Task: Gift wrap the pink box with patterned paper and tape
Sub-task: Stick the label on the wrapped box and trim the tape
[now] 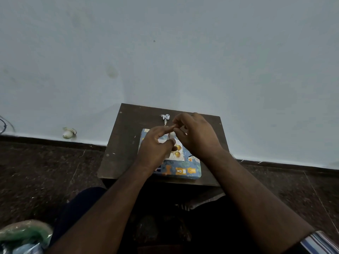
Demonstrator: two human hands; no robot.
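**Sticking the decoration on the wrapped box**

Nearest me, at 6 o'clock, my two forearms reach up and in toward the small dark table [117, 143]. At 7 o'clock, low in the corner, lies a crumpled plastic bag [25, 233], well apart from the work.

The box [183, 171] sits on the table dead ahead, already covered in blue paper printed with bears and a leopard, so I judge the wrapping itself is done. On its top lies a white card [178, 155] with gold balls.

My left hand [156, 145] rests over the box's 9 o'clock side, forefinger stretched toward 1 o'clock and thumb bent in against the card; it seems to pinch something thin, perhaps tape, though I cannot tell for sure. My right hand [196, 136] hovers over the box's 1 o'clock corner, fingers curled with thumb and forefinger tips meeting my left forefinger. What they nip is too small to make out.

To do this well, I judge I should keep the strip taut between both hands, lay one end down first, then smooth along it so no crease or bubble forms, and hold the card square to the box edges while pressing.

Beyond my fingers, at 12 o'clock, a scrap of ribbon [165, 118] lies on the table's far edge. Past that, the pale wall [165, 52], with a small white object [68, 133] at its foot toward 10 o'clock.
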